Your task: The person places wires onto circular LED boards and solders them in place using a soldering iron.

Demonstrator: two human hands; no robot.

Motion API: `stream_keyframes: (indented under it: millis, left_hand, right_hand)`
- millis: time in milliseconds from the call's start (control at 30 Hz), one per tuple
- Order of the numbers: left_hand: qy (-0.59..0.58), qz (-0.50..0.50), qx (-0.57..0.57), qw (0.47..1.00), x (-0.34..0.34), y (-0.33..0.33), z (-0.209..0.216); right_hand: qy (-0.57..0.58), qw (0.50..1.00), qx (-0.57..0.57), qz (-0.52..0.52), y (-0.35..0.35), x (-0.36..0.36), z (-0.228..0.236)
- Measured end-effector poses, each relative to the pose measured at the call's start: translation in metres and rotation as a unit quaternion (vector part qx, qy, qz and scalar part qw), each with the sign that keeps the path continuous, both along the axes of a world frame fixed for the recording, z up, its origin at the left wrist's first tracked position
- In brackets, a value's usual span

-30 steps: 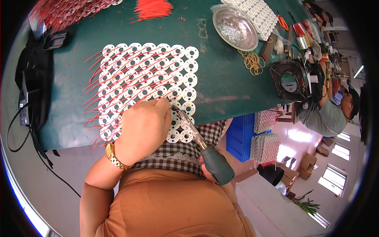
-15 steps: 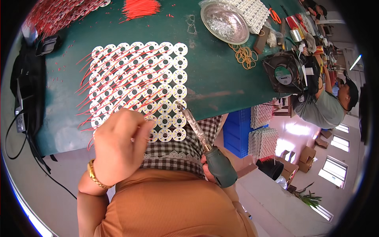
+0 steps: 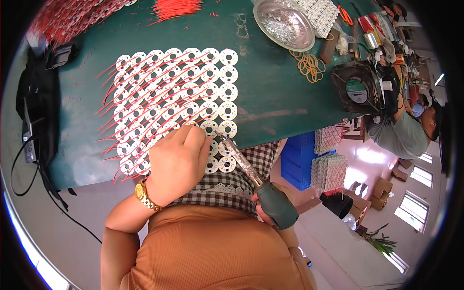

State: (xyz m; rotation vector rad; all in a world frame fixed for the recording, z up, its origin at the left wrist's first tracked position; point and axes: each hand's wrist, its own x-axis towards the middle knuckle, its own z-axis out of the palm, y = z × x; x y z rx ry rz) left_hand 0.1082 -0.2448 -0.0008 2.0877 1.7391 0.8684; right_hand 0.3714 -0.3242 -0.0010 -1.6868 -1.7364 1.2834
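Note:
A panel of round white LED boards lies near the table's front edge, with thin red wires slanting across its rows and sticking out at the left. My left hand, a gold watch on its wrist, is over the panel's lower middle. Its thumb and forefinger are pinched together; what they hold is hidden. My right hand grips the dark green handle of a soldering iron. The iron's metal shaft points up and left, and its tip is at a board beside my left fingertips, in the panel's right-hand columns.
Red cut wires lie in a pile at the back. A clear bowl of silvery scraps, rubber bands and a black fan stand to the right. A blue crate is below the table edge. Another person sits at far right.
My left hand has moved right and slightly up, bringing its fingertips close to the iron's tip. The whole view has shifted slightly; the iron stays in my right hand.

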Motion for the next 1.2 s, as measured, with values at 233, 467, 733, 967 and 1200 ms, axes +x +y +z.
stream_keyframes:
  millis: [233, 467, 733, 967, 1200]
  left_hand:
    - [-0.002, 0.006, 0.010, 1.000, 0.000, -0.001, -0.002]
    - [0.012, 0.011, 0.019, 1.000, 0.002, 0.000, -0.003]
    - [0.039, 0.008, 0.012, 0.999, 0.004, 0.001, -0.003]
    - [0.028, 0.014, 0.018, 0.999, 0.004, 0.000, -0.005]
    - [-0.050, 0.014, -0.020, 0.998, -0.006, 0.001, 0.007]
  right_hand:
    - [-0.067, 0.990, 0.091, 0.087, 0.003, 0.004, -0.006]
    - [-0.019, 0.989, 0.130, 0.072, 0.007, -0.002, -0.009]
    - [0.048, 0.999, 0.022, -0.012, -0.006, 0.002, -0.020]
    - [-0.100, 0.954, -0.258, 0.117, 0.024, 0.000, 0.003]
    - [-0.064, 0.997, 0.040, 0.016, 0.004, -0.003, -0.011]
